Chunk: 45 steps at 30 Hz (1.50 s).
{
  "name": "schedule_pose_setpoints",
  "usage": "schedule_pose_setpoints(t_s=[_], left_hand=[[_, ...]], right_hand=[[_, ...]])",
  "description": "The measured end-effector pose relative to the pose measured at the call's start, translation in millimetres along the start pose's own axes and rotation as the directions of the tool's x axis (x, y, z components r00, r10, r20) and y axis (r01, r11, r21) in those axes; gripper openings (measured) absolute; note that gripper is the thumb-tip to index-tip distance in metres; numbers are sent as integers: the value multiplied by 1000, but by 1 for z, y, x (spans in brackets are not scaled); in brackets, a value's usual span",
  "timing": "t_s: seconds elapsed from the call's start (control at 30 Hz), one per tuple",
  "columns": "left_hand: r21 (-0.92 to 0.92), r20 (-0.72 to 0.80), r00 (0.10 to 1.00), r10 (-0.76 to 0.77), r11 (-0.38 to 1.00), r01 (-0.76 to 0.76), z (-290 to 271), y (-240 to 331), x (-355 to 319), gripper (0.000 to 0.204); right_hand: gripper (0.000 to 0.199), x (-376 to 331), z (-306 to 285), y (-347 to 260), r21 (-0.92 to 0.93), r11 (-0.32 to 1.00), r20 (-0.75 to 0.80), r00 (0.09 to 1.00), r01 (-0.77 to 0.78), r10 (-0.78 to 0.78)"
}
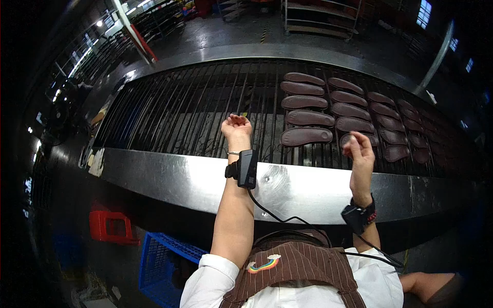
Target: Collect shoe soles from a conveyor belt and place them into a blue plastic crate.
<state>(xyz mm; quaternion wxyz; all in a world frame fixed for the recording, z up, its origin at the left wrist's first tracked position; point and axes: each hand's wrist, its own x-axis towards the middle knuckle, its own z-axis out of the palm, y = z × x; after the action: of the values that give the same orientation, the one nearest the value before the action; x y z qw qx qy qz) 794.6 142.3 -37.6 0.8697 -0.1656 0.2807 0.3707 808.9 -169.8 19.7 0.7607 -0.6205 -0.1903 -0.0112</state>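
Dark brown shoe soles (pixel 306 135) lie in several columns across the right part of a slatted conveyor (pixel 169 108) with a wide metal rim. My left hand (pixel 237 127) hovers over bare slats left of the nearest column, palm turned up, fingers loosely curled with nothing in them. Over the near end of the second column is my right hand (pixel 361 149), its fingers bent and thumb a little apart. It partly covers a sole there, and I see nothing held in it; whether it touches that sole is unclear.
The shiny metal rim (pixel 308 192) runs between me and the slats. Cables trail from black wrist devices (pixel 248 169) over my striped apron. A blue crate (pixel 159 267) and red stool (pixel 108 226) stand at lower left. A shelf rack (pixel 321 20) is beyond the conveyor.
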Motion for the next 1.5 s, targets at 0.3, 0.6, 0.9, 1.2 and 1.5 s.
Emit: schedule_pose_setpoints(t_s=[0.3, 0.6, 0.9, 1.2, 1.5], left_hand=[[337, -31, 999, 6, 942, 5, 0, -126, -9, 18], [358, 51, 917, -396, 864, 353, -18, -107, 0, 10], [152, 341, 872, -351, 936, 317, -46, 7, -30, 15], [391, -191, 964, -187, 886, 249, -138, -13, 16, 14], [694, -305, 942, -140, 645, 321, -140, -100, 101, 40]], right_hand=[[69, 4, 22, -31, -372, 473, 706, 574, 799, -415], [68, -9, 34, -47, -284, 706, 833, 532, 649, -154], [16, 86, -111, 90, 798, 549, -62, 872, -250, 486], [50, 75, -185, 224, 669, 643, -373, 579, -374, 725], [64, 147, -197, 326, 355, 517, -485, 319, -779, 814]])
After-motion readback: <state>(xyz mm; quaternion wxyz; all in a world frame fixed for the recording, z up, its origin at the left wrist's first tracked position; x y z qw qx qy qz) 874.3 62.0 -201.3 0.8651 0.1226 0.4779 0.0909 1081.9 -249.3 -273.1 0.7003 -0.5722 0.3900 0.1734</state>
